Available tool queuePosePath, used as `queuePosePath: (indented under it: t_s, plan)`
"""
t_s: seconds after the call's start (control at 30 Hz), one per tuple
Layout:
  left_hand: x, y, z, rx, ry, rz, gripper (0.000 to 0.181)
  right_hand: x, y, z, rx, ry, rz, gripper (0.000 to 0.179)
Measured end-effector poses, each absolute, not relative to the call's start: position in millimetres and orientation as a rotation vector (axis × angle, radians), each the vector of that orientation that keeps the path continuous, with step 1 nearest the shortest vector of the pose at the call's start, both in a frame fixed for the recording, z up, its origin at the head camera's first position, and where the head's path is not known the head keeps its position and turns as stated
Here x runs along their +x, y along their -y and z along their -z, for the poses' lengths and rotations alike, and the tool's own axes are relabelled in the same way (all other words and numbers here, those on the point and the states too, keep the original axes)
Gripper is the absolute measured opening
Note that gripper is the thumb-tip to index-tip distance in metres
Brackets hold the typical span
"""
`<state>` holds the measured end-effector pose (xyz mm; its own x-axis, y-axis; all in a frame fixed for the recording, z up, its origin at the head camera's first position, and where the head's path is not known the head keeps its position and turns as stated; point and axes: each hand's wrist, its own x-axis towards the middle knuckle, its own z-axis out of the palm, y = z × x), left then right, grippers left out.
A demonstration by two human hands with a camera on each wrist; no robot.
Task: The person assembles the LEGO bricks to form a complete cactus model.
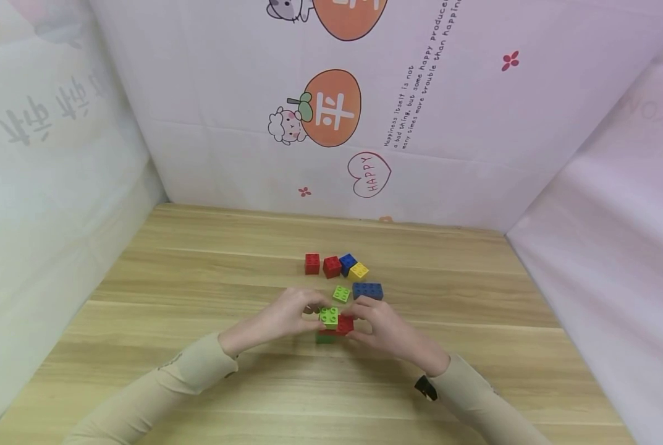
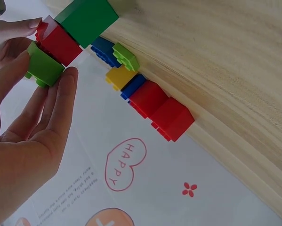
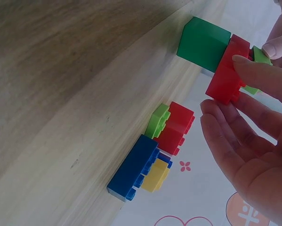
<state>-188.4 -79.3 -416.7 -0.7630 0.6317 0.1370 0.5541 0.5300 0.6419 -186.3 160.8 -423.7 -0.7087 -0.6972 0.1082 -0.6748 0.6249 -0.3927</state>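
Thumb and fingers of my left hand (image 1: 292,314) pinch a light green brick (image 1: 329,317), studs up, on the left end of a red brick (image 1: 345,325). Beneath the red one is a dark green brick (image 1: 324,339), which stands on the table. My right hand (image 1: 385,326) grips the right end of the red brick between thumb and fingers. In the right wrist view, the red brick (image 3: 227,75) juts past the side of the dark green brick (image 3: 204,43). The left wrist view has the light green brick (image 2: 45,67) between thumb and fingertips.
Just beyond the hands lie a thin light green brick (image 1: 341,293) and a long blue brick (image 1: 367,291). Farther back are two red bricks (image 1: 312,264), a small blue brick (image 1: 348,264) and a yellow brick (image 1: 358,272). A printed white cloth (image 1: 242,123) walls the wooden table (image 1: 198,259).
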Motion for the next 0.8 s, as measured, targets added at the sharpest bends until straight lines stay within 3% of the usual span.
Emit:
queuePosePath:
  t_s: [0.8]
  plan:
    - [-185.4, 76.2, 421.4, 1.009, -2.667, -1.123, 0.037, -186.5, -160.1, 424.6, -1.170, -2.767, 0.672, 0.032]
